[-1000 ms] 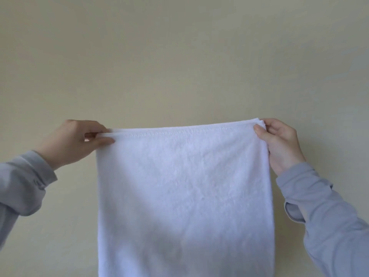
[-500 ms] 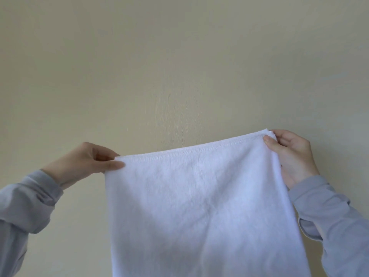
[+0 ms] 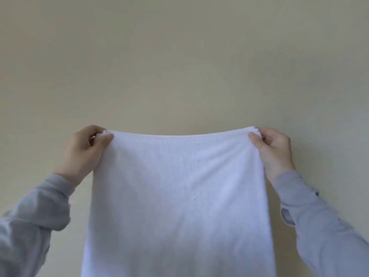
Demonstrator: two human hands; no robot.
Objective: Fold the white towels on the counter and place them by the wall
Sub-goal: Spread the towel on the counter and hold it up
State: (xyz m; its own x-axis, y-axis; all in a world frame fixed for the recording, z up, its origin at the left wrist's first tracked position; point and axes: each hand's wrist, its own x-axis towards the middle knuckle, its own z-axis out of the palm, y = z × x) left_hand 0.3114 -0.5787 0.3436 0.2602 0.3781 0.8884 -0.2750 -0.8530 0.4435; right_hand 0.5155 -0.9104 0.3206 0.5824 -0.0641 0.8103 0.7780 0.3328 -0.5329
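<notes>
Head view: left hand (image 3: 84,150) and right hand (image 3: 273,150) pinch top corners of a soft, limp white towel (image 3: 179,196), hanging mid-frame before the wall (image 3: 179,56)

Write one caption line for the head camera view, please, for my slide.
Both hands, left hand and right hand, pinch the top corners of a white towel hanging before a beige wall.

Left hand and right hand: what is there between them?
The top edge of the white towel spans from the left hand to the right hand, each pinching a corner; the head view shows it.
</notes>
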